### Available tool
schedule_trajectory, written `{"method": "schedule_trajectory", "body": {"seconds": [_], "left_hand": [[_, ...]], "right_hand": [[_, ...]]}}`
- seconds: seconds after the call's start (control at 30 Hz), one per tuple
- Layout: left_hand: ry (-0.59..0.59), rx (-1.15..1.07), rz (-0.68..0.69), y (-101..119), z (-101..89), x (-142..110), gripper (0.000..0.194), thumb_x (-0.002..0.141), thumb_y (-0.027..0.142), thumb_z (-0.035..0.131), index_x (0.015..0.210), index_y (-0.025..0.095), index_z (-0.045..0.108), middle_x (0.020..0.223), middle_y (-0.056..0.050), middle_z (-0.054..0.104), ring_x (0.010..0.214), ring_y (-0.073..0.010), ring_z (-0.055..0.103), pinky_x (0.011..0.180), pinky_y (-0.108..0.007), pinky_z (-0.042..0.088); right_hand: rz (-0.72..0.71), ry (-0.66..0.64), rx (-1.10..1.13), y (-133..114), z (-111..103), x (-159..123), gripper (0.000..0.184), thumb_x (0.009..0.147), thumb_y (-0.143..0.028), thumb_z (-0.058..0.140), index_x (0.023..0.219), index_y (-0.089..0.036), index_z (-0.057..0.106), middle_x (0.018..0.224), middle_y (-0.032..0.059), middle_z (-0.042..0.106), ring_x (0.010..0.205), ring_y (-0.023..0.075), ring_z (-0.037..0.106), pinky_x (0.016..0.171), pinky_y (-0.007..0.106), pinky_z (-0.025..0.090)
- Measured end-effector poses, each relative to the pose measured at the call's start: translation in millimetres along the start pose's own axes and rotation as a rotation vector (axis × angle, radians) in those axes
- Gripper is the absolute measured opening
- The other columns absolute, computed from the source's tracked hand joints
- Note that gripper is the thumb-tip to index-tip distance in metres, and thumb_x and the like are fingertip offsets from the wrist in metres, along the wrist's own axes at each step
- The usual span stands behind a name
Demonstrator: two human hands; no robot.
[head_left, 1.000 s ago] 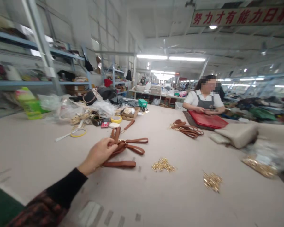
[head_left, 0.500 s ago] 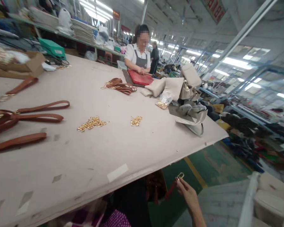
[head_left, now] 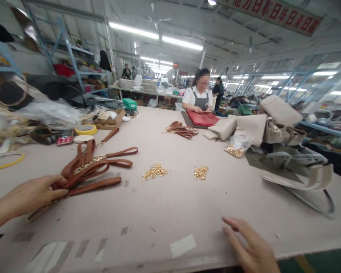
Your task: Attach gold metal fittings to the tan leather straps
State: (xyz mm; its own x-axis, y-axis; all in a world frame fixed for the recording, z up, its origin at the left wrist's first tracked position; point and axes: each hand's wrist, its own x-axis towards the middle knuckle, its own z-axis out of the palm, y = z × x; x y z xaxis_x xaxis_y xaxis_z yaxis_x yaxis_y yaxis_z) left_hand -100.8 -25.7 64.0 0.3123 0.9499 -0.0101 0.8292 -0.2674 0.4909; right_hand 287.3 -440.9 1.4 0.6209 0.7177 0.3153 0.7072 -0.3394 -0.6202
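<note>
My left hand (head_left: pixel 35 197) is at the left of the table, its thumb and fingers closed on a brown leather wrist strap (head_left: pixel 95 186) with gold metal hardware at its near end. That strap lies against a pile of similar looped brown straps (head_left: pixel 86 167) with gold clasps. Over the table's near edge, at the lower right, my right hand (head_left: pixel 251 246) is empty, its thumb and fingers apart. Two small heaps of gold metal fittings, a larger heap (head_left: pixel 155 171) and a smaller heap (head_left: pixel 201 173), lie mid-table, beyond both hands.
Across the table (head_left: pixel 159 223) a co-worker (head_left: pixel 197 94) handles a red leather piece (head_left: pixel 202 118). More brown straps (head_left: pixel 182 130) lie near it. Beige bags (head_left: pixel 250 127) and a plastic bag of gold fittings (head_left: pixel 237 146) stand right. Yellow tape (head_left: pixel 85 129) lies left.
The view has swung left and levelled. My right hand, earlier holding a strap with a gold clasp below the table edge, is now empty at the edge. My left hand has come into view on a strap.
</note>
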Motion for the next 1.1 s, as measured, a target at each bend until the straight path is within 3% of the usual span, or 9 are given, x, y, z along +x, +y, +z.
{"method": "schedule_trajectory", "body": {"seconds": [0.07,0.13,0.23,0.37,0.5,0.7,0.83,0.97,1.1], "left_hand": [[-0.088,0.145,0.033,2,-9.3,-1,0.031,0.075,0.044,0.057,0.085,0.016,0.067,0.062,0.011,0.063,0.069,-0.0113,0.055,0.068,-0.015,0.027],[-0.064,0.191,0.030,12,-21.1,-7,0.033,0.078,0.045,0.054,0.090,0.017,0.065,0.067,0.009,0.065,0.073,-0.0134,0.056,0.066,-0.014,0.028],[-0.026,0.015,0.031,37,-38.0,-20,0.038,0.077,0.047,0.057,0.099,0.015,0.063,0.072,0.007,0.067,0.073,-0.0137,0.057,0.065,-0.014,0.032],[-0.023,-0.407,0.107,72,-44.2,-33,0.054,0.069,0.052,0.070,0.106,0.014,0.065,0.090,0.004,0.070,0.079,-0.0154,0.059,0.066,-0.015,0.038],[-0.125,-0.693,0.143,97,-24.8,-38,0.043,0.069,0.044,0.076,0.098,0.013,0.069,0.096,-0.002,0.071,0.085,-0.0174,0.059,0.069,-0.019,0.044],[-0.416,-1.255,0.078,133,27.9,-30,0.038,0.075,0.032,0.076,0.108,0.017,0.066,0.095,-0.007,0.070,0.085,-0.0189,0.065,0.078,-0.031,0.053],[-0.439,-1.438,0.125,159,61.3,-19,0.031,0.073,0.028,0.078,0.102,0.018,0.071,0.098,-0.007,0.069,0.087,-0.0179,0.063,0.072,-0.026,0.052],[-0.429,-1.495,0.107,175,89.8,-7,0.026,0.072,0.028,0.078,0.096,0.018,0.073,0.099,-0.006,0.068,0.088,-0.0159,0.061,0.067,-0.022,0.049],[-0.396,-1.360,0.139,178,109.9,0,0.027,0.077,0.034,0.074,0.097,0.017,0.073,0.097,-0.007,0.071,0.091,-0.0172,0.061,0.066,-0.021,0.045]], "right_hand": [[-0.219,-0.179,0.026,-42,34,27,0.027,0.088,-0.032,0.053,0.109,-0.025,0.068,0.105,0.0076,0.071,0.098,0.0235,0.064,0.087,0.036,0.052],[-0.372,-0.325,0.002,-81,66,50,0.027,0.089,-0.020,0.050,0.111,-0.023,0.066,0.104,0.0073,0.070,0.097,0.0227,0.061,0.086,0.036,0.050],[-0.497,-0.410,-0.108,-124,107,82,0.028,0.088,-0.010,0.049,0.110,-0.018,0.066,0.099,0.0079,0.069,0.094,0.0222,0.059,0.085,0.034,0.048],[-0.593,-0.366,-0.285,-152,153,121,0.028,0.092,-0.009,0.046,0.108,-0.019,0.066,0.096,0.0073,0.068,0.092,0.0199,0.059,0.083,0.029,0.044],[-0.612,-0.347,-0.345,-158,183,143,0.019,0.090,-0.009,0.050,0.092,-0.016,0.068,0.089,0.0088,0.067,0.087,0.0203,0.059,0.077,0.029,0.042],[-0.582,-0.304,-0.369,-156,194,144,0.016,0.089,-0.010,0.052,0.086,-0.016,0.066,0.090,0.0092,0.067,0.086,0.0208,0.059,0.075,0.029,0.042],[-0.532,-0.266,-0.351,-156,192,143,0.013,0.088,-0.012,0.053,0.085,-0.017,0.064,0.088,0.0067,0.067,0.083,0.0191,0.060,0.071,0.027,0.041],[-0.329,-0.211,0.078,-146,179,151,0.017,0.088,-0.013,0.049,0.079,-0.018,0.063,0.077,0.0019,0.066,0.071,0.0144,0.058,0.064,0.024,0.040],[-0.041,-0.186,0.615,-127,162,167,0.015,0.083,-0.027,0.059,0.074,-0.016,0.064,0.061,-0.0022,0.061,0.057,0.0118,0.052,0.054,0.022,0.038]]}}
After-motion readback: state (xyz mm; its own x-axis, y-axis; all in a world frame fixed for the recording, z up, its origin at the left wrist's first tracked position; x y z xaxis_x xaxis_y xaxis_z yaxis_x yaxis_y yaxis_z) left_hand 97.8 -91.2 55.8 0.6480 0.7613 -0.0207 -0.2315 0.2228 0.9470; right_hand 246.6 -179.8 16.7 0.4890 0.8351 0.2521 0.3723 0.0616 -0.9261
